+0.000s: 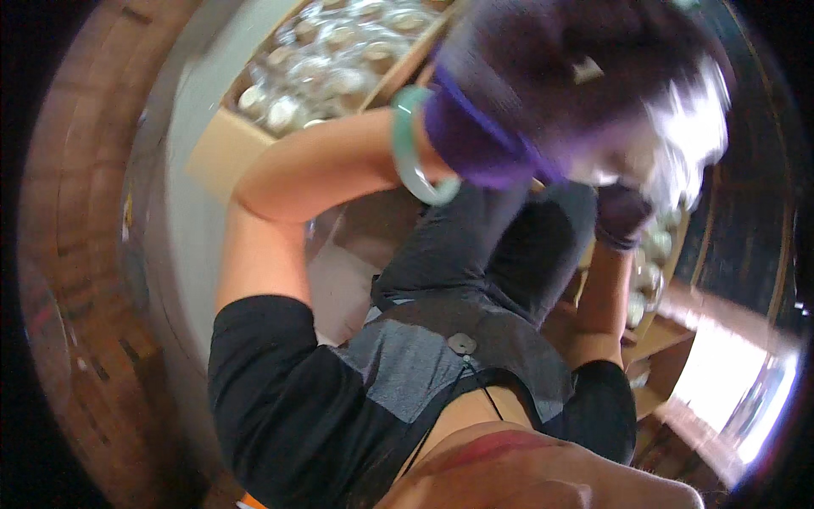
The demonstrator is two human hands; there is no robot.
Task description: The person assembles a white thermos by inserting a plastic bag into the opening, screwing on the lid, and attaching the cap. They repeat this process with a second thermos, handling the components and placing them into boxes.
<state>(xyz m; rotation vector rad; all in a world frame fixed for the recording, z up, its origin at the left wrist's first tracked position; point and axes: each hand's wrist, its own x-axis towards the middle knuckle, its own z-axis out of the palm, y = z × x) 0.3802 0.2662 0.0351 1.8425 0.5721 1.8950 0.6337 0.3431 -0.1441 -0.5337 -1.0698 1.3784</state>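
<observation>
My left hand (577, 85), in a purple glove with a darker palm or back, is raised large and close at the upper right. Motion smears its fingers, so their grip does not show. A pale green bangle (415, 144) circles that wrist. Against its far right side is a shiny, clear plastic-wrapped thing (682, 127), blurred by glare; its kind cannot be made out. Below it, my right hand (623, 212), also in a dark purple glove, is closed at the thing's lower end. The left hand partly hides what lies between the two hands.
An open cardboard box (229, 140) at the upper left holds several clear plastic-wrapped bottles or jars (339, 81) with pale caps. More clear bottles or jars (649, 280) stand in a carton beyond my right forearm. A brown tiled floor (76, 254) runs along the left.
</observation>
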